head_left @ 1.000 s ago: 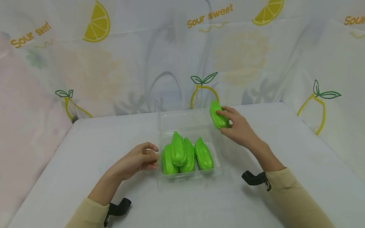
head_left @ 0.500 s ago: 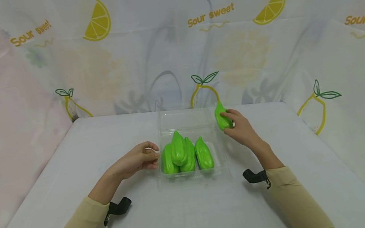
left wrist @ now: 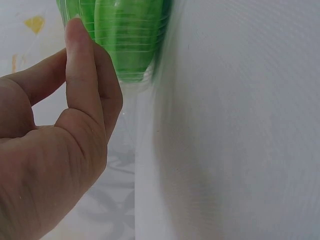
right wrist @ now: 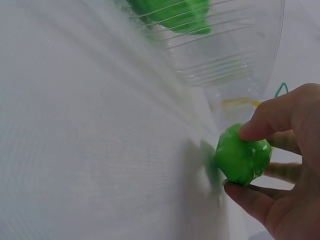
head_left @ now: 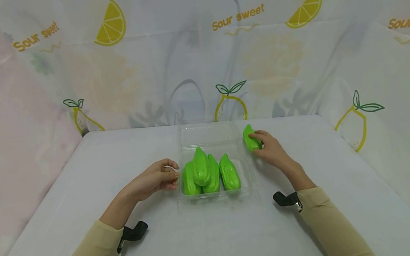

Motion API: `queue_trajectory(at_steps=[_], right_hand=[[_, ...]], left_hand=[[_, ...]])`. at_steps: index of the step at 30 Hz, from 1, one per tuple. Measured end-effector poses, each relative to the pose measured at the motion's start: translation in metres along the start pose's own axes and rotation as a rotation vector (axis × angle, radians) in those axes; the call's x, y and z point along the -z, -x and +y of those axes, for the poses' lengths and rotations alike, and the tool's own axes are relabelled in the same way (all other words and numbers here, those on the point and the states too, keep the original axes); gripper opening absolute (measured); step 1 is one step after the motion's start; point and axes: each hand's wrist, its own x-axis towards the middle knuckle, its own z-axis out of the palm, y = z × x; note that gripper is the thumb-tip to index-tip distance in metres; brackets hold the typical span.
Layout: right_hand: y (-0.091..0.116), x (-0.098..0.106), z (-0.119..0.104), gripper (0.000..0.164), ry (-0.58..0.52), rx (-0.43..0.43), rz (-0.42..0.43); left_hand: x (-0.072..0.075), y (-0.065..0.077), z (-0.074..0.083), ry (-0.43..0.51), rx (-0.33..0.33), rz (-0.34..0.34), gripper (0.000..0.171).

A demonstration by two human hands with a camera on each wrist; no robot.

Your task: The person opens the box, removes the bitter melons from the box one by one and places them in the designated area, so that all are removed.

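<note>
My right hand (head_left: 271, 148) grips a bright green, ribbed vegetable (head_left: 250, 139) with a pointed tip, low over the table to the right of a clear plastic clamshell box (head_left: 246, 173). In the right wrist view its rounded end (right wrist: 242, 157) shows between thumb and fingers, close to the table surface. At the box's left side, my left hand (head_left: 156, 179) pinches the rim between thumb and fingers, as the left wrist view shows. Several like vegetables lie inside the box; one (head_left: 201, 167) rests on top of two others, and another (head_left: 229, 171) lies separately at the right.
The box's transparent lid (head_left: 207, 135) is folded back towards the rear of the white table (head_left: 215, 238). A printed fabric wall (head_left: 191, 63) rises behind the table's back edge, with more fabric at both sides. A black wrist camera mount (head_left: 286, 198) sits beside each forearm.
My right hand has carried the green ribbed vegetable rightwards and then down to the table beside the box. The left hand stays at the box's left rim.
</note>
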Motion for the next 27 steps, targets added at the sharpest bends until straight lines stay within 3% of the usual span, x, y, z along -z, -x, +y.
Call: queue_trajectory(at_steps=[27], right_hand=[[-0.0007, 0.0003, 0.0012, 0.061, 0.022, -0.01, -0.019]], left_hand=[[-0.001, 0.0002, 0.0009, -0.017, 0.01, 0.014, 0.036]])
